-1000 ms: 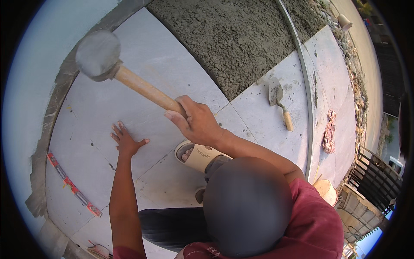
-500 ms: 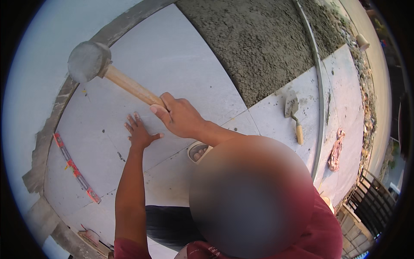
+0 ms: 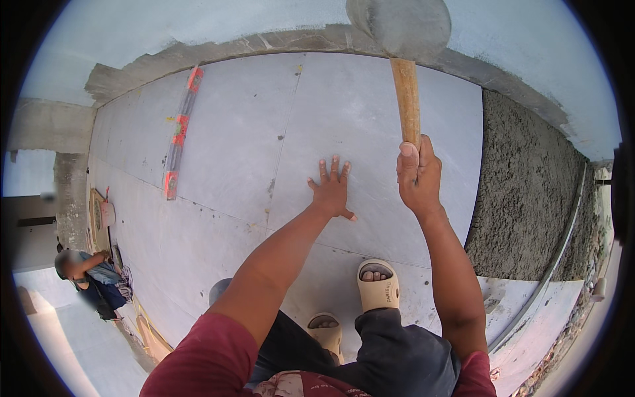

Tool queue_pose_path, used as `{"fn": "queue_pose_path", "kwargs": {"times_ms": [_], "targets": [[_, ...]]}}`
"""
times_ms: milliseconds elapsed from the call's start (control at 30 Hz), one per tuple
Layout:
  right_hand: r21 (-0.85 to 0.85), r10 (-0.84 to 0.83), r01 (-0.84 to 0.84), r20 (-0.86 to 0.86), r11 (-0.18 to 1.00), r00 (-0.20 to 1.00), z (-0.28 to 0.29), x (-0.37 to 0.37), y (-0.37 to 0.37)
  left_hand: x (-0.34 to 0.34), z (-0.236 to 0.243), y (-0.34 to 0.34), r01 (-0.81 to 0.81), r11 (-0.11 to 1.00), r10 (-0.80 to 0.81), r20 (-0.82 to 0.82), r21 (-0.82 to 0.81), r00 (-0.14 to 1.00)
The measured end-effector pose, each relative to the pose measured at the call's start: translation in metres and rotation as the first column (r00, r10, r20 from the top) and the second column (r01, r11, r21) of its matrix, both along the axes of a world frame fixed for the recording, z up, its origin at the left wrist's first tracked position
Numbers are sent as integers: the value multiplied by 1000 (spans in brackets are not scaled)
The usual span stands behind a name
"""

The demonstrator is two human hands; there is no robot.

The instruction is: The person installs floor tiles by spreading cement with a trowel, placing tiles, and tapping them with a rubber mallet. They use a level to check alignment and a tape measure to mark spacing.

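My right hand [image 3: 421,173] grips the wooden handle of a mallet [image 3: 405,99], whose big round grey head is raised toward the wall at the top of the view. Palm down with fingers spread, my left hand [image 3: 332,190] rests on a large pale grey floor tile [image 3: 370,126]. A red and grey spirit level [image 3: 180,135] lies across the tiles to the left. Along the right edge of the tile under my hand lies rough wet mortar [image 3: 522,192].
A long metal straightedge [image 3: 552,261] crosses the mortar and tiles at right. The pale blue wall [image 3: 264,20] rises beyond a bare cement strip. At far left another person [image 3: 99,278] sits near a pinkish bucket [image 3: 107,213]. My feet, in beige sandals [image 3: 380,291], stand on the tiles.
My view has swung round, so the mortar now lies at right and the wall ahead. The mallet stays raised in my right hand, and my left hand stays flat on the tile.
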State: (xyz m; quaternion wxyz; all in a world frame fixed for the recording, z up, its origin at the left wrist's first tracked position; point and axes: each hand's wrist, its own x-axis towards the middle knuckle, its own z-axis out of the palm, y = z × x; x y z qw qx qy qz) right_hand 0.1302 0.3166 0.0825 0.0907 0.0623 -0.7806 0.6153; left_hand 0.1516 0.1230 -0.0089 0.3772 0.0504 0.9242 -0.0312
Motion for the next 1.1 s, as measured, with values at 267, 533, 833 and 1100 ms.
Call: {"fn": "queue_pose_path", "kwargs": {"times_ms": [267, 533, 833, 1100], "targets": [[171, -36, -67, 537, 983, 843, -36, -43, 6, -3, 6, 3, -3, 1000, 3, 0, 12, 1000], [311, -177, 213, -138, 926, 974, -107, -28, 31, -9, 7, 12, 8, 999, -8, -1, 51, 1000], [-46, 67, -50, 511, 998, 857, 8, -11, 9, 41, -15, -32, -65, 990, 81, -129, 121, 988], [55, -1, -30, 493, 998, 870, -6, 61, 28, 204, -55, 3, -493, 836, 546, -277, 240, 791]]}}
